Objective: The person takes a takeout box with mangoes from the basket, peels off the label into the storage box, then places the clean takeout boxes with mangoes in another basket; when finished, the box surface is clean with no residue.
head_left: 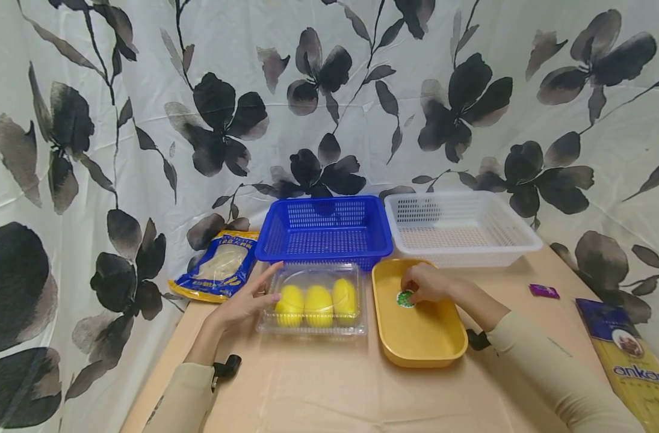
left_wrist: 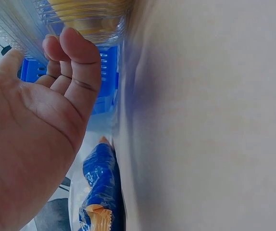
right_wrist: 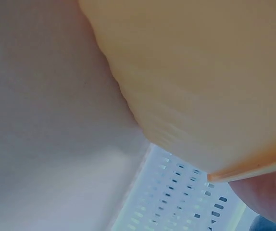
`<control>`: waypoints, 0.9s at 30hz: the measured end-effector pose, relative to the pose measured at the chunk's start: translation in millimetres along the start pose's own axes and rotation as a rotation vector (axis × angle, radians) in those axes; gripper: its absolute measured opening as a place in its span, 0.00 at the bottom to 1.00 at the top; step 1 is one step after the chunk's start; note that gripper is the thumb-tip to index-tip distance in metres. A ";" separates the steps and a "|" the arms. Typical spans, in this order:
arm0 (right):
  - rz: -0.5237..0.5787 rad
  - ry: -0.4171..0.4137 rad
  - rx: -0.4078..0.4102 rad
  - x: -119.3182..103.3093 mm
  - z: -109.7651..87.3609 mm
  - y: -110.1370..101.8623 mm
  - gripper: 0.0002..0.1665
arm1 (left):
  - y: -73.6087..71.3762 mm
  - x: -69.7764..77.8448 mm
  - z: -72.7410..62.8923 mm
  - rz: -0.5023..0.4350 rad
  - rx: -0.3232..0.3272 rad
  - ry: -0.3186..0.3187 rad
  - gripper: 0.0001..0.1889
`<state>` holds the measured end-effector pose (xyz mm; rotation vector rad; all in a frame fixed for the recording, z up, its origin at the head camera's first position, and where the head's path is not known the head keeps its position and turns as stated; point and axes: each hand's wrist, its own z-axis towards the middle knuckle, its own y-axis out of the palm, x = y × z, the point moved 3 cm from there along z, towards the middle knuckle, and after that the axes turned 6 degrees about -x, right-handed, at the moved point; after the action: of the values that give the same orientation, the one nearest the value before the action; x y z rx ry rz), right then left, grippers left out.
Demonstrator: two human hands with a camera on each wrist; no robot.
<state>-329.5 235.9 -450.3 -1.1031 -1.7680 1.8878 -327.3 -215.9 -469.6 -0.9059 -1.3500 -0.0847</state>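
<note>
A clear plastic clamshell box [head_left: 314,326] holds three yellow lemon-shaped items [head_left: 318,304] in a row. At its left side, my left hand [head_left: 241,305] rests its fingertips against the plastic; the left wrist view shows the fingers [left_wrist: 82,72] loosely bent beside the box. My right hand [head_left: 428,282] reaches into a yellow tray [head_left: 416,337] and pinches a small round green-and-white piece [head_left: 405,299] close over the tray's floor. In the right wrist view the tray's outer wall [right_wrist: 191,72] hides most of this hand.
Behind the box and tray stand a blue basket [head_left: 324,240] and a white basket [head_left: 464,240]. A blue-and-yellow pasta bag [head_left: 218,264] lies at the left. On the right are a small purple packet [head_left: 544,291] and a long ankara pasta pack [head_left: 632,361]. A floral curtain [head_left: 329,120] hangs behind.
</note>
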 end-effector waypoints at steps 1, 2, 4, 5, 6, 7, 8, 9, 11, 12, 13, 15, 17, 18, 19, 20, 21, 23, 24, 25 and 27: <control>0.000 -0.001 -0.002 0.5 -0.1 0.1 0.12 | 0.1 -0.1 0.1 0.003 0.000 0.000 0.39; 0.002 -0.001 -0.005 1.0 0.0 0.2 0.12 | 0.1 -0.5 0.1 -0.001 0.001 -0.006 0.39; 0.011 -0.003 -0.010 2.2 0.1 0.5 0.12 | 0.1 -1.5 0.1 -0.006 0.004 -0.021 0.39; 0.012 -0.005 -0.011 2.6 0.1 0.6 0.12 | -0.1 -2.0 0.0 -0.001 0.004 -0.025 0.39; 0.015 -0.006 -0.011 3.1 0.1 0.8 0.12 | -0.3 -2.3 -0.1 -0.001 0.006 -0.032 0.39; 0.017 -0.009 -0.012 3.5 0.2 0.9 0.12 | -0.3 -2.5 -0.1 -0.003 0.009 -0.039 0.39; 0.022 -0.008 -0.012 3.9 0.2 1.1 0.12 | -0.4 -2.5 -0.3 -0.004 0.011 -0.046 0.39; 0.029 -0.010 -0.013 4.2 0.3 1.3 0.12 | -0.5 -2.2 -0.5 0.000 0.012 -0.046 0.39; 0.046 -0.009 -0.014 4.6 0.5 2.0 0.12 | -0.5 -1.4 -0.7 0.010 0.012 -0.042 0.39; 0.056 -0.010 -0.014 4.6 0.5 2.1 0.12 | -0.4 -0.9 -0.7 0.006 0.014 -0.044 0.39; 0.058 -0.017 -0.014 4.4 0.3 2.0 0.12 | -0.4 -0.8 -0.9 0.013 0.012 -0.039 0.39; 0.069 -0.021 -0.012 4.1 0.1 2.1 0.13 | -0.2 -0.6 -1.0 0.017 0.012 -0.036 0.39; 0.073 -0.027 -0.007 3.4 -0.3 1.8 0.13 | 0.0 -0.8 -0.9 0.017 0.015 -0.037 0.39; 0.074 -0.032 -0.004 3.0 -0.5 1.5 0.13 | 0.1 -1.1 -0.9 0.017 0.015 -0.037 0.39; 0.074 -0.035 -0.002 2.6 -0.8 1.3 0.13 | 0.1 -1.4 -0.8 0.021 0.014 -0.036 0.39; 0.079 -0.031 -0.001 2.5 -0.8 1.4 0.13 | 0.2 -1.7 -0.6 0.020 0.014 -0.038 0.39; 0.076 -0.037 0.002 2.3 -1.1 1.3 0.13 | 0.3 -2.0 -0.5 0.021 0.014 -0.039 0.39; 0.079 -0.035 0.004 2.4 -1.5 1.4 0.13 | 0.2 -2.3 -0.3 0.020 0.013 -0.037 0.39; 0.083 -0.032 0.004 2.5 -1.7 1.4 0.13 | 0.2 -2.3 -0.2 0.019 0.012 -0.033 0.39; 0.087 -0.030 0.003 2.8 -1.9 1.5 0.14 | 0.2 -2.1 -0.2 0.019 0.012 -0.028 0.39; 0.103 -0.023 0.000 3.3 -2.0 1.6 0.14 | 0.2 -1.5 -0.2 0.014 0.012 -0.021 0.39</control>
<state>-329.8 239.3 -452.7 -1.1988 -1.7545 1.9670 -327.4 -216.6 -470.9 -0.9083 -1.3617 -0.0564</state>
